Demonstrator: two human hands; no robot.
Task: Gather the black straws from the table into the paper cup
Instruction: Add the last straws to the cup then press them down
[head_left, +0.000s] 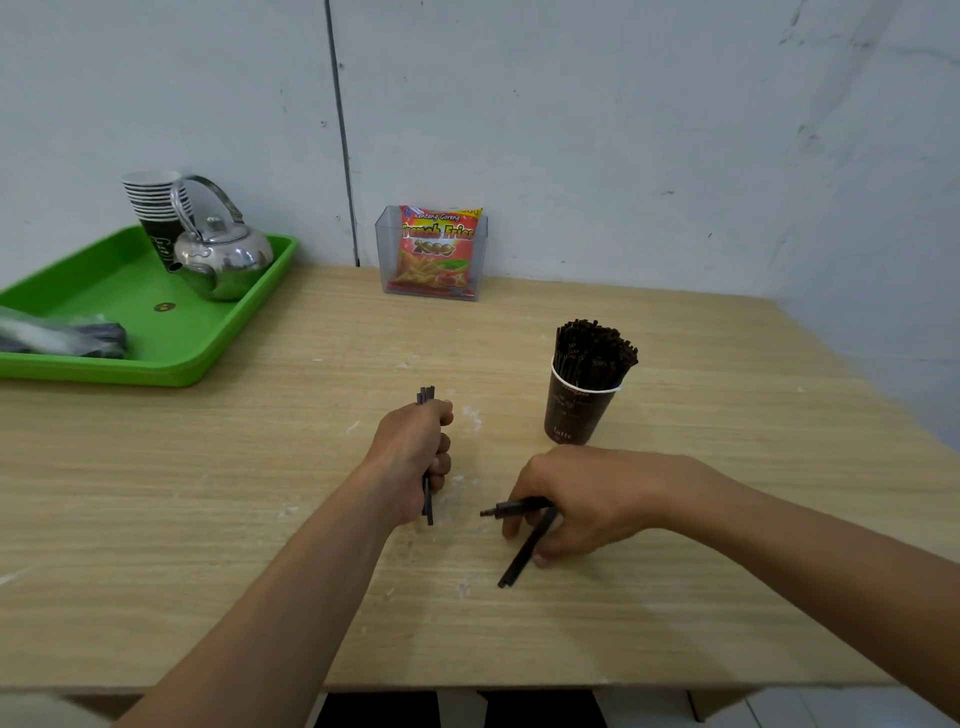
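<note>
Black straws (524, 556): in three places: a packed bunch (595, 348) standing in the paper cup (574, 415), a small bundle in the left hand, and loose ones on the table (260, 493) under the right hand.
Left hand (415, 452): a fist wrapped round the small bundle (426, 396), which is held roughly upright with its ends sticking out above and below the fingers. It is to the left of the cup and apart from it.
Right hand (576, 499): in front of the cup, fingers curled down over the loose straws. It pinches one that points left, while another lies slanted on the wood beneath the fingertips.
Step in hand: picking loose straws off the table, probably late in the task, since the cup is already crammed.
Next move: calls for lifting the pinched straws, squaring them with the bundle, then working both into a cup with little room. A hard push could tip it.
Straw count: too many in the cup to count; about three ends show in the bundle; at least two under the right hand, and the slanted one may be a pair.
Other counts: one green tray (156, 371) holding one kettle (223, 260) and one stack of cups (153, 202); one clear holder (383, 249) with one snack bag (436, 249).
</note>
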